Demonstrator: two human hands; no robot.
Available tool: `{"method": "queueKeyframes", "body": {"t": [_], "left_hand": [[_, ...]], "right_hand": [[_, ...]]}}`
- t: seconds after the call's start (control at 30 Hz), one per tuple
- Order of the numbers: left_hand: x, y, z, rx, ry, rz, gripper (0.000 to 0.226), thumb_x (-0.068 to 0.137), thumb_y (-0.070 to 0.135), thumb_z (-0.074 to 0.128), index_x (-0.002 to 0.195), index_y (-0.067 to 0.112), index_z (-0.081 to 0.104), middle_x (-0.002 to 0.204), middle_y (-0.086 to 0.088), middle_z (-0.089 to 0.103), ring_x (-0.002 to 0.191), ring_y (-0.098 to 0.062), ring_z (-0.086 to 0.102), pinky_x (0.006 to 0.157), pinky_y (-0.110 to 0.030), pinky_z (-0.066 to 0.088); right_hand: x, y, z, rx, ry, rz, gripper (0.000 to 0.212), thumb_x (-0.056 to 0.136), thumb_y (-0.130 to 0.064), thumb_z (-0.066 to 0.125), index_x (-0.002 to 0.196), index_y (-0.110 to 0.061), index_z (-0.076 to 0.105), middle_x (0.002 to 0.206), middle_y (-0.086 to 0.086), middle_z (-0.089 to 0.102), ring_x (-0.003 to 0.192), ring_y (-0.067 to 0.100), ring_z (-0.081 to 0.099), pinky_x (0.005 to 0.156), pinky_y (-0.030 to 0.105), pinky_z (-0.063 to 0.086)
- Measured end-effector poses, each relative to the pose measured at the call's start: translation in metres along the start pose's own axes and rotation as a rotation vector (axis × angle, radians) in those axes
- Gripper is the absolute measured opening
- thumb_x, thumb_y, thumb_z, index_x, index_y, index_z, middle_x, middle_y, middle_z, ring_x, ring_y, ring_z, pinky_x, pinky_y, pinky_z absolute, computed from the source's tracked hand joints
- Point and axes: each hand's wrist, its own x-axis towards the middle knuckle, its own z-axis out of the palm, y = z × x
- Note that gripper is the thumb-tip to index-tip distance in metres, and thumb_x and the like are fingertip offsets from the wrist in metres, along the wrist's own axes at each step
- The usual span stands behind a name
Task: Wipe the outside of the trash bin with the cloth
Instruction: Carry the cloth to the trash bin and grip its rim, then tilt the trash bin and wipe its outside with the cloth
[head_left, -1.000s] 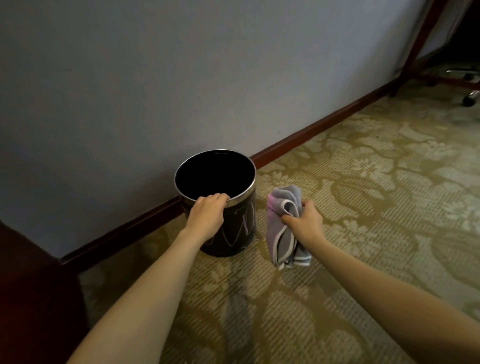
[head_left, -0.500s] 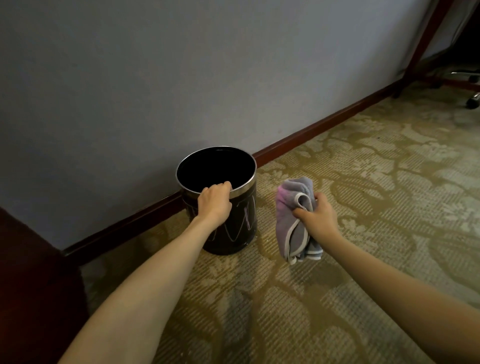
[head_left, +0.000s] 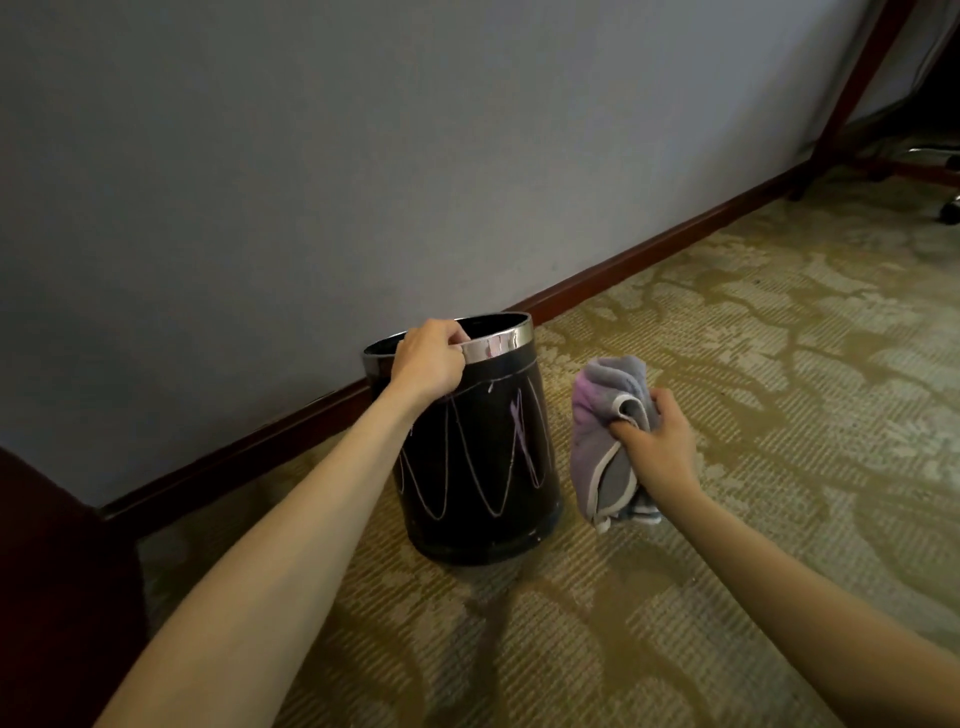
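A black trash bin (head_left: 483, 467) with a shiny metal rim and pale zigzag scribbles on its side stands on the carpet near the wall, tilted with its top leaning away from me. My left hand (head_left: 428, 358) grips the near-left part of its rim. My right hand (head_left: 657, 441) holds a bunched grey cloth (head_left: 602, 421) with a white edge and a purple tinge, just right of the bin and apart from it. The cloth's lower end hangs close to the carpet.
A grey wall with a dark red baseboard (head_left: 623, 265) runs behind the bin. Dark wooden furniture (head_left: 57, 597) fills the lower left corner. A wooden table leg (head_left: 852, 93) and a chair castor (head_left: 950, 210) stand at the far right. Patterned carpet (head_left: 753, 364) covers the floor.
The bin has tipped with its top away from me, so its side now shows more and its opening less. My right hand and the cloth stay beside it. The view has come closer.
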Motion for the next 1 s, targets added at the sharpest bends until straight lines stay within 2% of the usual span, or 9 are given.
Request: {"method": "queueKeyframes", "body": {"t": [0.1, 0.23, 0.43, 0.53, 0.63, 0.73, 0.8, 0.9, 1.0], "left_hand": [[0.005, 0.001, 0.0, -0.039, -0.099, 0.029, 0.028, 0.092, 0.003, 0.043, 0.085, 0.021, 0.064, 0.098, -0.005, 0.064, 0.095, -0.02, 0.056, 0.075, -0.031, 0.04], [0.015, 0.009, 0.005, -0.013, -0.161, 0.122, 0.027, 0.093, 0.006, 0.046, 0.082, 0.026, 0.06, 0.092, 0.0, 0.062, 0.094, -0.018, 0.056, 0.076, -0.027, 0.035], [0.016, 0.0, 0.007, -0.047, -0.125, 0.146, 0.03, 0.097, 0.011, 0.041, 0.087, 0.033, 0.059, 0.09, 0.0, 0.062, 0.101, -0.027, 0.054, 0.091, -0.047, 0.044], [0.014, -0.015, 0.002, -0.049, -0.082, 0.153, 0.029, 0.097, 0.012, 0.042, 0.088, 0.033, 0.06, 0.096, -0.001, 0.063, 0.104, -0.026, 0.051, 0.092, -0.045, 0.042], [0.017, -0.022, -0.005, 0.033, 0.007, 0.175, 0.029, 0.096, 0.01, 0.043, 0.094, 0.031, 0.064, 0.099, 0.001, 0.064, 0.1, -0.019, 0.044, 0.088, -0.036, 0.035], [0.024, -0.028, -0.013, 0.025, 0.015, 0.18, 0.028, 0.095, 0.008, 0.045, 0.096, 0.026, 0.067, 0.099, -0.003, 0.066, 0.101, -0.023, 0.05, 0.088, -0.041, 0.042], [0.028, -0.033, -0.016, -0.029, 0.009, 0.17, 0.028, 0.094, 0.007, 0.045, 0.09, 0.026, 0.066, 0.093, -0.002, 0.065, 0.093, -0.02, 0.055, 0.079, -0.035, 0.045], [0.031, -0.037, -0.015, -0.034, 0.06, 0.148, 0.027, 0.094, 0.007, 0.045, 0.087, 0.024, 0.064, 0.084, 0.002, 0.059, 0.07, -0.005, 0.05, 0.057, -0.02, 0.033], [0.035, -0.041, -0.012, 0.009, 0.138, 0.121, 0.028, 0.093, 0.007, 0.043, 0.093, 0.02, 0.068, 0.084, 0.001, 0.058, 0.072, -0.011, 0.05, 0.056, -0.024, 0.034]], "right_hand": [[0.012, -0.007, -0.005, 0.009, 0.033, -0.065, 0.022, 0.077, -0.016, 0.069, 0.083, -0.018, 0.048, 0.079, 0.009, 0.058, 0.073, 0.029, 0.055, 0.059, 0.041, 0.043], [0.021, -0.017, 0.007, -0.017, -0.013, -0.158, 0.022, 0.079, -0.016, 0.067, 0.092, -0.026, 0.052, 0.086, 0.002, 0.06, 0.086, 0.027, 0.055, 0.065, 0.036, 0.043], [0.024, -0.031, 0.033, -0.132, 0.022, -0.204, 0.036, 0.082, -0.01, 0.059, 0.117, -0.019, 0.057, 0.106, -0.001, 0.061, 0.102, 0.03, 0.048, 0.086, 0.049, 0.043], [0.028, -0.036, 0.042, -0.259, -0.065, -0.296, 0.049, 0.084, -0.016, 0.062, 0.131, -0.023, 0.05, 0.128, -0.001, 0.056, 0.115, 0.026, 0.046, 0.097, 0.051, 0.038], [0.035, -0.043, 0.053, -0.303, -0.118, -0.383, 0.05, 0.085, -0.013, 0.061, 0.133, -0.023, 0.049, 0.135, 0.0, 0.051, 0.121, 0.027, 0.046, 0.098, 0.057, 0.036], [0.049, -0.052, 0.062, -0.318, -0.14, -0.385, 0.049, 0.088, -0.006, 0.055, 0.134, -0.021, 0.053, 0.14, 0.001, 0.048, 0.125, 0.028, 0.045, 0.1, 0.059, 0.035], [0.055, -0.056, 0.067, -0.34, -0.162, -0.381, 0.048, 0.087, -0.002, 0.052, 0.131, -0.021, 0.056, 0.139, -0.001, 0.051, 0.124, 0.027, 0.047, 0.1, 0.057, 0.036], [0.051, -0.054, 0.072, -0.433, -0.165, -0.414, 0.047, 0.085, 0.001, 0.054, 0.127, -0.02, 0.06, 0.134, -0.003, 0.055, 0.121, 0.024, 0.047, 0.101, 0.053, 0.034], [0.034, -0.04, 0.069, -0.573, -0.189, -0.576, 0.047, 0.079, 0.001, 0.062, 0.121, -0.02, 0.064, 0.127, -0.003, 0.061, 0.115, 0.025, 0.05, 0.093, 0.045, 0.032]]}}
